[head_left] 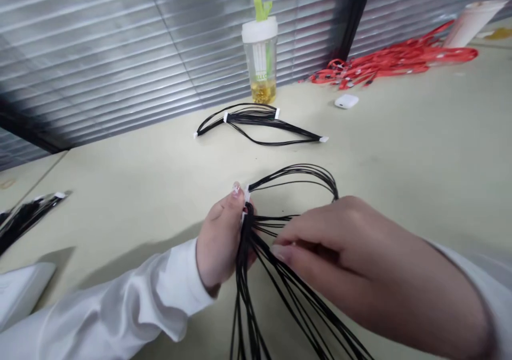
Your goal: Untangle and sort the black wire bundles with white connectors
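Observation:
A black wire harness with white plug connectors is between my hands, its loose wires fanning down towards me. My left hand is closed around the connector end, thumb pressed near the white plugs. My right hand has thumb and fingers closed together on some of the black wires to the right of the connectors. One bundle loops up and over from the upper plug towards the right hand. The right fingertips hide part of the wires.
Farther back lies another black wire harness with white plugs. Behind it stands a lidded bottle. A small white case, red cables and a pale cup are at right. More black harnesses and a white object lie left.

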A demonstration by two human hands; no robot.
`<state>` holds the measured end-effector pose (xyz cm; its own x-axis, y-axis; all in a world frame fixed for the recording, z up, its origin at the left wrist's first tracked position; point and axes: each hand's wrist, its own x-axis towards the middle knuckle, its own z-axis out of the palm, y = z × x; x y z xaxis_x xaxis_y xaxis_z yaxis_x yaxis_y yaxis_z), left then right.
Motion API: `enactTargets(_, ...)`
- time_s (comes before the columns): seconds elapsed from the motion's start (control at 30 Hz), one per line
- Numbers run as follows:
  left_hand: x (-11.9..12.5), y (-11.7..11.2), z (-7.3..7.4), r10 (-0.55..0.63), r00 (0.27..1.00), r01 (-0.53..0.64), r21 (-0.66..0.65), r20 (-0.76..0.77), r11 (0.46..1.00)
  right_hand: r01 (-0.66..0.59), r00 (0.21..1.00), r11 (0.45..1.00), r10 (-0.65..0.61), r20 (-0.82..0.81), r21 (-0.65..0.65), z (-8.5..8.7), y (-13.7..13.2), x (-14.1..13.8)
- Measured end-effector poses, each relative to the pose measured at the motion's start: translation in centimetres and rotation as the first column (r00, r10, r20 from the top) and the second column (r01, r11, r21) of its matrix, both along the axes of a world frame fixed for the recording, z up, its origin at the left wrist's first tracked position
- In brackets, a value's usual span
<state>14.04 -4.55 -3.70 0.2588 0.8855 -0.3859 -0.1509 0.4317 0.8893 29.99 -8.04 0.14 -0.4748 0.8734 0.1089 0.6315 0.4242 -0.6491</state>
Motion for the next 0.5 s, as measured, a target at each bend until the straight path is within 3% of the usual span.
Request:
enactTargets(0.17, -0.01, -0.21, -0.3, -0.022, 0.981, 0.049, 0.133, -0.195, 0.99, -0.017, 1.0, 0.997, 0.016, -0.016, -0.079, -1.2, 0.87, -0.79)
enactTargets(0.37, -0.14, -0.26, -0.36, -0.054, 0.985, 0.076, 0.126, -0.165, 0.989, 0.022, 0.991, 0.994, -0.008, 0.132, -0.105, -1.24, 0.72, -1.01)
enactTargets(0.43, -0.06, -0.28, -0.17, -0.051, 0.99, 0.065, 0.105, -0.134, 0.992, 0.014, 0.982, 0.999, -0.006, 0.188, -0.038, -1.34, 0.61, -0.96)
enactTargets(0.5, 0.09, -0.21, 0.11, -0.021, 0.995, 0.025, 0.041, -0.095, 0.999, -0.013, 0.962, 0.993, -0.02, 0.271, 0.121, -1.19, 0.34, -0.63)
